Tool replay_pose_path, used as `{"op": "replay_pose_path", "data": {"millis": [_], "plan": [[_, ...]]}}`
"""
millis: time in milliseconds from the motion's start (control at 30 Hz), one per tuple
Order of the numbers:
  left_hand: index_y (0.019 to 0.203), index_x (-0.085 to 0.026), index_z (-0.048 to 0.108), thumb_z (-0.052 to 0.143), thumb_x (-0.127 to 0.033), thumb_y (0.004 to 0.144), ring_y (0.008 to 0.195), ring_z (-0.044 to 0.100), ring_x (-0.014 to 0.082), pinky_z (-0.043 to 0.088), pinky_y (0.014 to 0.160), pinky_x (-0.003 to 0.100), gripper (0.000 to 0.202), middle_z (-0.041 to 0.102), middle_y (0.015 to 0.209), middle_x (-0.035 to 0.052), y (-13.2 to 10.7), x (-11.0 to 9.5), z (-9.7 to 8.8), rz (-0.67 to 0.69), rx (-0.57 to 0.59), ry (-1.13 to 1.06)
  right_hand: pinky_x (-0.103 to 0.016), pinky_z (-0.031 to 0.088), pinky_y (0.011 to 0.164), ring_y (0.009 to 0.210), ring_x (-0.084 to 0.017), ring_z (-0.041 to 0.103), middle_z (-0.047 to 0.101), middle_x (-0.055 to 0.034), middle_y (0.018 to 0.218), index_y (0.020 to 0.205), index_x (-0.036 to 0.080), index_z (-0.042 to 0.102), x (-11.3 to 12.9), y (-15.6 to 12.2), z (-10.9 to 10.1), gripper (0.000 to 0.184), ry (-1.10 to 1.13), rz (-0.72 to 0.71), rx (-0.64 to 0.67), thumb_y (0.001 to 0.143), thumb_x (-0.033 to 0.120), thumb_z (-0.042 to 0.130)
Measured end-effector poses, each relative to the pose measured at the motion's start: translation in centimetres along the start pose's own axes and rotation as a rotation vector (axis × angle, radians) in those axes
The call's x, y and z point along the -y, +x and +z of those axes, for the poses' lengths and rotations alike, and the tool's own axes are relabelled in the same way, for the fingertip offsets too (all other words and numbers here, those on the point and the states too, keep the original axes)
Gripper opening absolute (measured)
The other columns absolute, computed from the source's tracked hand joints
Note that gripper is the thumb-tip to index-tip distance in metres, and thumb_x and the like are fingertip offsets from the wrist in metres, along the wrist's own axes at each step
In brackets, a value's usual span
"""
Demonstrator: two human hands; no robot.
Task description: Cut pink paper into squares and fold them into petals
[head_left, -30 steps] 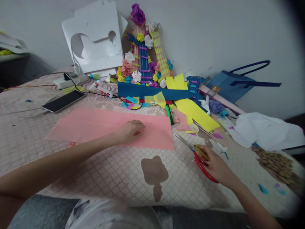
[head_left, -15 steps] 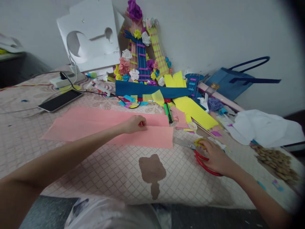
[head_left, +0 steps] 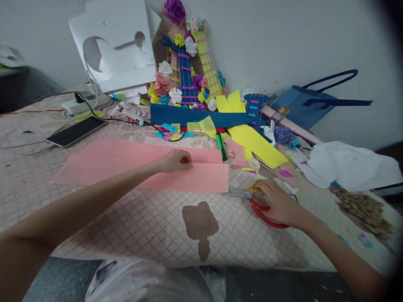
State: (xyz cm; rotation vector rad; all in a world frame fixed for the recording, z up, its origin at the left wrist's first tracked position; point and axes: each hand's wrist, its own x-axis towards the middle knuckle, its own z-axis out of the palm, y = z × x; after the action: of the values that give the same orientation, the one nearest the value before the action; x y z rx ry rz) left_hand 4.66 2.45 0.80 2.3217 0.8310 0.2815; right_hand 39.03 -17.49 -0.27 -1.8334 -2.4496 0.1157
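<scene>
A long strip of pink crepe paper lies across the table over more pink paper. My left hand pinches the strip's upper edge, with the fingers curled together. In my right hand is a pair of scissors with red and yellow handles. Their blades are parted at the strip's lower right corner, one of them apparently beneath the paper. A green utility knife rests just beyond the strip, beside pink scraps.
Behind lie blue paper, yellow paper and a glue gun with its cord. Paper-flower guitars lean on the wall. A phone is at left; a white bag and peanuts are at right.
My right hand has brought the scissors slightly left, so the blades now reach the strip's corner. My left hand keeps its pinch on the paper. The view has shifted a little.
</scene>
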Motion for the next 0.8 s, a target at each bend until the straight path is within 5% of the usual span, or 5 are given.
{"op": "replay_pose_path", "data": {"millis": [233,367,500,600,800], "plan": [[0.084,-0.015,0.060,0.055,-0.032,0.080,0.072,0.058,0.0149,0.043,0.064,0.025,0.019,0.065,0.082,0.0046,0.1,0.3,0.3,0.010,-0.018,0.068,-0.047,0.045,0.086,0.103,-0.031,0.059,0.062,-0.0108,0.113,0.105,0.023,0.052,0.3,1.0,-0.1,0.037,-0.024,-0.043,0.031,0.072,0.037,0.064],[0.111,-0.016,0.058,0.051,-0.020,0.084,0.111,0.055,0.0254,0.041,0.091,0.039,0.028,0.061,0.120,0.0123,0.0,-1.0,1.2,0.247,-0.201,0.276,-0.047,0.045,0.086,0.104,-0.032,0.058,0.061,-0.0123,0.116,0.106,0.022,0.052,0.4,1.1,-0.2,0.037,-0.040,-0.040,0.053,0.076,0.042,0.062],[0.127,-0.023,0.053,0.036,-0.010,0.091,0.136,0.035,0.0195,0.021,0.112,0.042,0.043,0.048,0.141,0.0057,0.5,-3.4,2.8,0.629,0.066,0.276,-0.047,0.044,0.087,0.105,-0.032,0.058,0.060,-0.0130,0.117,0.109,0.022,0.051,0.2,1.1,-0.2,0.038,-0.045,-0.056,0.056,0.077,0.041,0.060],[0.136,-0.028,0.047,0.035,-0.010,0.092,0.141,0.027,0.0152,0.009,0.117,0.040,0.049,0.039,0.148,-0.0001,1.5,-4.2,4.3,0.683,0.251,0.253,-0.047,0.045,0.087,0.106,-0.032,0.057,0.060,-0.0133,0.117,0.110,0.021,0.050,0.0,1.0,-0.1,0.039,-0.058,-0.068,0.067,0.077,0.039,0.061],[0.141,-0.032,0.039,0.046,-0.033,0.093,0.142,0.025,0.0185,0.001,0.118,0.045,0.049,0.034,0.150,0.0004,3.1,-2.8,5.8,0.712,0.323,0.184,-0.046,0.045,0.087,0.106,-0.031,0.057,0.060,-0.0136,0.115,0.109,0.021,0.050,-0.3,0.9,-0.4,0.038,-0.050,-0.074,0.073,0.076,0.037,0.061]]}}
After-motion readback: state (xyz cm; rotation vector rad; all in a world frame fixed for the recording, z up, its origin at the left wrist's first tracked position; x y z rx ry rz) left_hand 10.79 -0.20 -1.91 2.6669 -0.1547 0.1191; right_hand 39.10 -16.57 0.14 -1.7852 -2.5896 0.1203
